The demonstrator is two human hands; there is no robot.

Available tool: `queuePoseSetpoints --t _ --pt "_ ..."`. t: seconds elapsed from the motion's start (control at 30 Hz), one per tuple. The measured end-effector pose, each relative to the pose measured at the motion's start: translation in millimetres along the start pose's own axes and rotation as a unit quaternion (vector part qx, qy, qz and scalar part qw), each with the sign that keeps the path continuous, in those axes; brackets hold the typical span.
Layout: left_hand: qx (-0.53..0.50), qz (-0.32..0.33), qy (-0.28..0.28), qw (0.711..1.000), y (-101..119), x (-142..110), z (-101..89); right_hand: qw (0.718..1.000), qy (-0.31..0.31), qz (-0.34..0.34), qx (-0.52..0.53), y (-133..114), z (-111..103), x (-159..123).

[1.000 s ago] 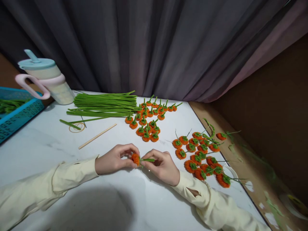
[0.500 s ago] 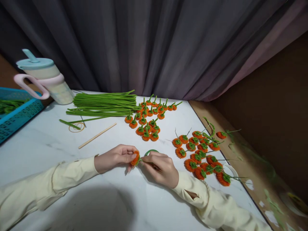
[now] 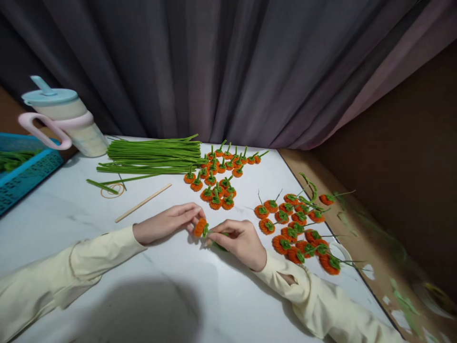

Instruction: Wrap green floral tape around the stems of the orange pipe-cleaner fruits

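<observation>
The left hand (image 3: 167,224) had its fingers bent against the back of a small orange-and-green ornament (image 3: 200,228); how firmly they closed on it could not be told. The right hand (image 3: 246,243) pinched the thin stem (image 3: 210,232) at the ornament's green, leafy side, between thumb and fingertips. The ornament was between the two hands, over the middle of the white table (image 3: 157,262). A green piece (image 3: 222,245) showed partly beneath the right hand, too covered to make out.

Beyond the left hand, a slim wooden stick (image 3: 143,203) lay at a slant. Farther off were a thin looped band (image 3: 113,190) with loose green strips (image 3: 102,186) across it, then a thick bundle of green strips (image 3: 153,155) near the far edge. Just beside the bundle, a far group of ornaments (image 3: 215,203) stood with short stems up. A second group (image 3: 266,226) spread along the right edge, with long thin stems, near a white ring (image 3: 341,252). One lone ornament (image 3: 326,199) was past that edge, on a brown surface (image 3: 296,164).

At the far left corner stood a handled tumbler (image 3: 67,119), near a blue basket (image 3: 32,176) holding green material. A dark curtain (image 3: 221,71) hung behind the far edge.
</observation>
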State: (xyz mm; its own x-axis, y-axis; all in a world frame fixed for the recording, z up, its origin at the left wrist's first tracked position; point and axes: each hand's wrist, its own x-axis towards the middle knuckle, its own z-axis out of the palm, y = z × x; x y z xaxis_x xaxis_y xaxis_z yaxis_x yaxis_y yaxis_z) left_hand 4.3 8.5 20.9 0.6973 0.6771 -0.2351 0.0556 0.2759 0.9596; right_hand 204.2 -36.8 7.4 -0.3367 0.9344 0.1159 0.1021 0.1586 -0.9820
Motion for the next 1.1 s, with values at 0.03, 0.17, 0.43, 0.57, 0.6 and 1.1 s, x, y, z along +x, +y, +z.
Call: queuePoseSetpoints --t 0.03,0.17,0.43,0.57,0.6,1.1 --pt "0.063 0.045 0.008 0.997 5 -1 -3.4 0.996 -0.008 0.064 0.064 -2 0 2" --pt "0.336 0.2 -0.07 0.918 19 -10 -8.4 0.965 -0.042 0.164 0.199 -4 -2 6" --pt "0.42 0.243 -0.101 0.868 16 -16 4.2 0.959 -0.114 0.161 0.202 -1 0 6" --pt "0.242 0.098 -0.053 0.964 12 -13 6.4 0.969 -0.108 0.123 0.183 1 3 3" --pt "0.184 0.054 -0.046 0.98 11 -12 6.7 0.974 -0.103 0.11 0.17 2 3 2" --pt "-0.278 -0.187 -0.004 0.942 -5 -6 11.6 0.9 -0.055 -0.335 -0.274 15 1 -9"
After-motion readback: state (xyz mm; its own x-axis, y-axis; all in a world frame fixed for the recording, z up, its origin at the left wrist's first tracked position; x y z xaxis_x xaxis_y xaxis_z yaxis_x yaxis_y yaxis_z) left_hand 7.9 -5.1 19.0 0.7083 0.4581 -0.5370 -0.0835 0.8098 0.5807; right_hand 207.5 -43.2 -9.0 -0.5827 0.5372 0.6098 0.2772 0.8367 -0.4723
